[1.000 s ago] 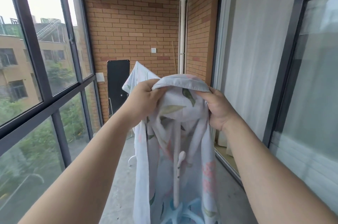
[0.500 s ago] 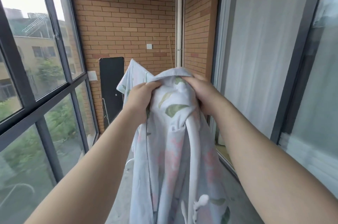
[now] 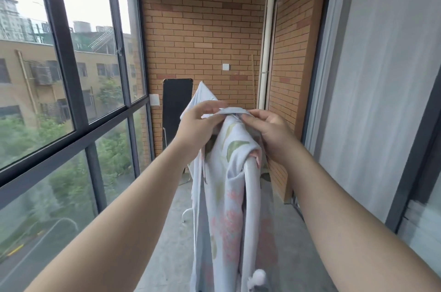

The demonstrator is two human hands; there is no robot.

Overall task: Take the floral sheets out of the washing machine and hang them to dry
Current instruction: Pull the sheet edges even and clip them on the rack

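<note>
A pale blue floral sheet [image 3: 229, 208] with green leaves and pink flowers hangs in long folds over a white drying rack, down the middle of the view. My left hand [image 3: 198, 124] pinches its top edge from the left. My right hand [image 3: 272, 132] pinches the same edge from the right, so a short strip of fabric is stretched between them. More of the sheet rises to a point behind my left hand. A white rack foot [image 3: 188, 214] shows on the floor, and a white knob [image 3: 259, 276] sticks out low down.
I stand on a narrow balcony with a concrete floor [image 3: 171, 239]. Large dark-framed windows [image 3: 69, 91] run along the left. A brick wall [image 3: 205, 29] closes the far end, with a black panel [image 3: 176, 105] leaning on it. A curtained glass door [image 3: 372, 91] lines the right.
Both hands have shifted from bunching the sheet's top to pinching its edge with fingertips, pulling it flat between them. The view has tilted upward.
</note>
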